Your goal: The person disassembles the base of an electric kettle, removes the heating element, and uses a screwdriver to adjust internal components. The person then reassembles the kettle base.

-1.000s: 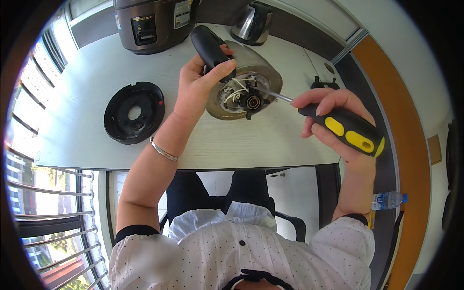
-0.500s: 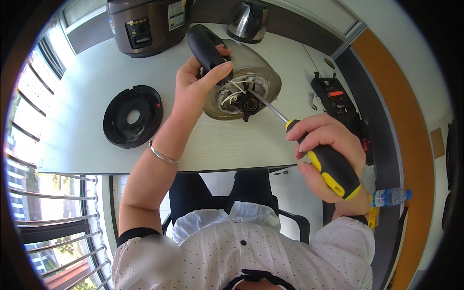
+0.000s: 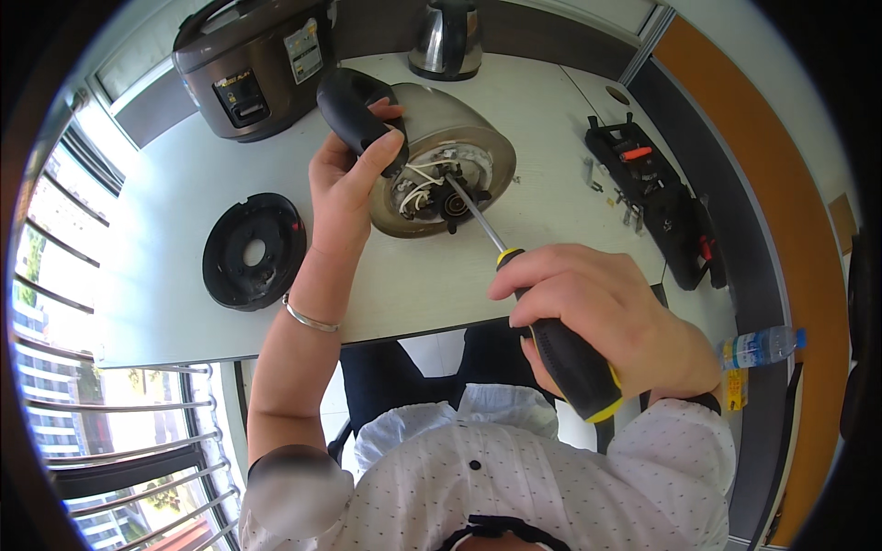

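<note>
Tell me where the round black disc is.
In the head view, the black disc lies at left on the white table, beside the silver bracelet and in front of the brown cooker.

1) Brown cooker point(image 3: 253, 57): a black front panel point(image 3: 239, 98) carries a line of light lettering, too small to read surely
2) Same cooker: a pale rectangular sticker point(image 3: 302, 52) right of that panel, its fine print illegible
3) Clear plastic bottle point(image 3: 777, 343): a blue wraparound label point(image 3: 738, 351), its print unreadable
</note>
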Demonstrator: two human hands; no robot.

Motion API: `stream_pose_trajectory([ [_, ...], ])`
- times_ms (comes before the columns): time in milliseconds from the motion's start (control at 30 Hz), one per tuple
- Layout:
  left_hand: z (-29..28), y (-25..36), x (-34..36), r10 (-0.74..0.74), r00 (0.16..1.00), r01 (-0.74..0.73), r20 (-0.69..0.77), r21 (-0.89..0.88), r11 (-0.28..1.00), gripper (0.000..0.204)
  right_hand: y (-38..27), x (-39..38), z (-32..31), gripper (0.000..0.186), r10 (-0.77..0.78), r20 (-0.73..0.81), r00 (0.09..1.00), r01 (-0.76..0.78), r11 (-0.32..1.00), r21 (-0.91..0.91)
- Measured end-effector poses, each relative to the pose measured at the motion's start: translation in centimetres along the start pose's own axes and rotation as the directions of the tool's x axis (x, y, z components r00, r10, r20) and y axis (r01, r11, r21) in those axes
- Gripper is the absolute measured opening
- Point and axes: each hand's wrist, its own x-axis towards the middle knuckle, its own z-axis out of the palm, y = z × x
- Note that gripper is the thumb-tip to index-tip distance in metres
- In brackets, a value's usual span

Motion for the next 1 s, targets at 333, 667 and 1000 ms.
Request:
stream_pose_trajectory([
  [333, -0.1, 0.0, 0.0, 0.015, 1.0, -0.016, 0.023, 0.031, 0.999, 0.031, 0.0, -0.6, 0.1, 0.046, 0.009, -0.011, 1.0, -0.009, 1.0, 0.015],
  [667, -0.2, -0.3, 0.4, 0.009, 1.0, -0.009, -0.006, -0.022, 1.0, 0.031, 0.9, -1.3, 0.4, 0.038, 0.04, -0.218, 0.975, -0.024, 0.997, 0.077],
  [1000, 0.0, -0.4, 0.3, 0.005, 1.0, -0.007, -0.02, -0.074, 0.997, 0.032, 0.2, -2.6, 0.6, 0.036, 0.057, -0.269, 0.961, -0.045, 0.998, 0.052],
])
